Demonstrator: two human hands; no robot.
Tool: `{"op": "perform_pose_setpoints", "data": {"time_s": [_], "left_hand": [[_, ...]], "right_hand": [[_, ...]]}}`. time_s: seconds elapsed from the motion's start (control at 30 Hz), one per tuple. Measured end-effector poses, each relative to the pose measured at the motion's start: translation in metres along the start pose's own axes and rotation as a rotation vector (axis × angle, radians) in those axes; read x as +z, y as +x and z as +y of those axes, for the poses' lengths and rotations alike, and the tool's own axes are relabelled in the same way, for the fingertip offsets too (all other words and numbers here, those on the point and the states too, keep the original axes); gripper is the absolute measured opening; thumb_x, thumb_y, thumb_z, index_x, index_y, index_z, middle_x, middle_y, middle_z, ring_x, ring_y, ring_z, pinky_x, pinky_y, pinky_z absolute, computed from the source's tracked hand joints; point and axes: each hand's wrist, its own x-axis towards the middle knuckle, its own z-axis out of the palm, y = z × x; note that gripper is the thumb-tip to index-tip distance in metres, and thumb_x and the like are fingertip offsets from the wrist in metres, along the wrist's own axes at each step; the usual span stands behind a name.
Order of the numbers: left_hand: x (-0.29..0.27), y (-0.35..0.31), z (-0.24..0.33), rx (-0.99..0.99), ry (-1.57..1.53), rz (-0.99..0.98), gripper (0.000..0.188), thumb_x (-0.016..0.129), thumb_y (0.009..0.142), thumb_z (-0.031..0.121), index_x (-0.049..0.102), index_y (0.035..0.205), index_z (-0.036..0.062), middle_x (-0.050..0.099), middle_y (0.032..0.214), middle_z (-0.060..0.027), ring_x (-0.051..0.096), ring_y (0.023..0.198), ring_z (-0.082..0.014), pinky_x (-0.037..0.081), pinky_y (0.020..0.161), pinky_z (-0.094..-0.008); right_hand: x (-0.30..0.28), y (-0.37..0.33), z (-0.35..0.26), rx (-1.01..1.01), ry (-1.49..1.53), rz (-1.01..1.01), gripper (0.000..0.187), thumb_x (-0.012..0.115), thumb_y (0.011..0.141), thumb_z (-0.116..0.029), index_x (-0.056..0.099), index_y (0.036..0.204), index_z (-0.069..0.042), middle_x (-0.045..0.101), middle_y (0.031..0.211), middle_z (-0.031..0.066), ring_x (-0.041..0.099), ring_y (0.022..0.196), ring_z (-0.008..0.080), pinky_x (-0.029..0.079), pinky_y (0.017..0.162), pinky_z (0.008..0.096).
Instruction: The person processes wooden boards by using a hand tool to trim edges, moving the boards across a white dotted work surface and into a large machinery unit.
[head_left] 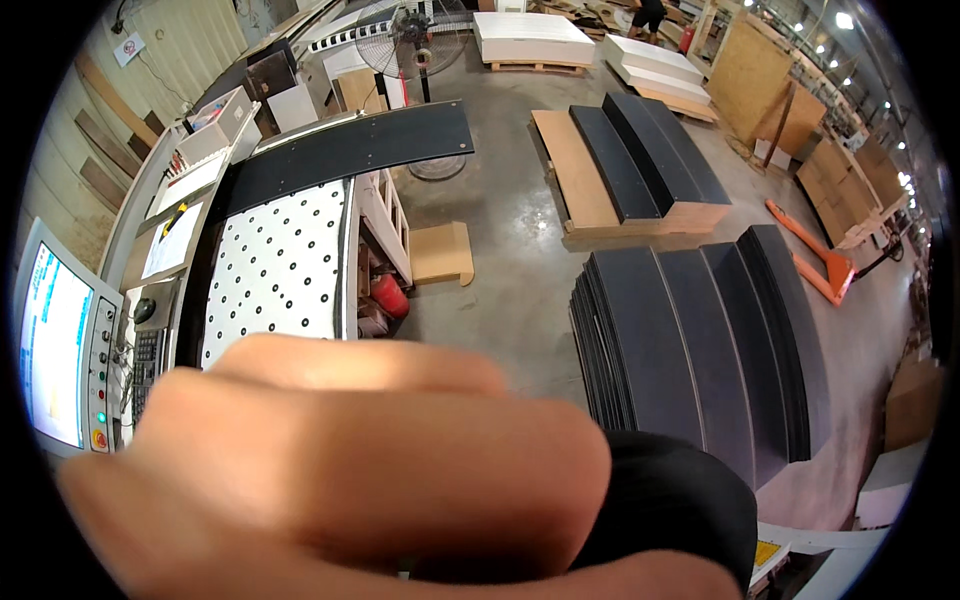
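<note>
A: What's closest to the lens?

B: One hand [340, 470], very close, blurred, filling the lower part of the view. A dark sleeve [670, 500] sits at its right end. Can't tell which hand it is, nor whether its grip is open or closed, nor whether it has hold of anything.

A: Nearest things to it?

B: Behind it on the left, a white machine bed with rows of black dots [280, 270]; a long black panel [350, 150] lies across the bed's far end. Further left, a lit screen [55, 345] with a button panel [100, 375] just beside it.

A: On the right?

B: A stack of dark boards [700, 340] fanned out on the concrete floor [500, 250], near the sleeve. Beyond it, more dark boards on a wooden pallet [585, 175]. An orange pallet jack [815, 260] lies to the right of both.

A: Anything smaller?

B: A red cylinder [390, 295] under the bed's edge. A standing fan [415, 40] at the far end.
</note>
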Motion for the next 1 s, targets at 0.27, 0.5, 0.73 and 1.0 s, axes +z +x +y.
{"op": "perform_pose_setpoints", "data": {"time_s": [0.27,0.5,0.73,1.0], "left_hand": [[-0.028,0.015,0.015,-0.253,0.233,-0.237,0.041,0.068,0.099,0.04,0.059,0.07,0.0118,0.052,0.062,-0.0002,0.053,0.054,-0.0144,0.038,0.05,-0.0267],[-0.015,-0.056,-0.081,-0.089,0.324,0.235,0.015,0.067,0.061,0.01,0.053,0.06,0.0052,0.051,0.054,-0.0043,0.046,0.045,-0.0185,0.033,0.047,-0.028],[-0.019,-0.224,-0.126,-0.718,0.459,0.592,0.03,0.067,0.091,0.015,0.054,0.069,0.0006,0.053,0.062,-0.0007,0.044,0.059,-0.0072,0.032,0.054,-0.0268],[0.102,-0.431,-0.098,-1.364,0.653,1.08,0.015,0.067,0.097,0.012,0.061,0.09,-0.0006,0.061,0.074,-0.0041,0.056,0.066,-0.0116,0.045,0.062,-0.0277]], "right_hand": [[0.007,0.002,0.001,0.015,0.03,0.018,0.016,0.064,0.073,-0.019,0.066,0.068,-0.005,0.066,0.07,0.0182,0.065,0.068,0.0411,0.052,0.064,0.051],[-0.001,0.001,0.002,-0.009,0.038,-0.015,0.02,0.063,0.077,-0.02,0.066,0.071,-0.001,0.067,0.073,0.0224,0.065,0.071,0.0443,0.052,0.067,0.0541],[0.015,0.008,0.004,0.113,0.197,-0.051,0.024,0.062,0.082,-0.022,0.064,0.069,-0.003,0.066,0.07,0.0203,0.064,0.068,0.0428,0.05,0.064,0.0521],[0.02,0.01,0.02,0.016,0.077,-0.097,0.023,0.065,0.085,-0.022,0.063,0.069,-0.005,0.063,0.067,0.0141,0.064,0.069,0.0369,0.051,0.064,0.0487]]}}
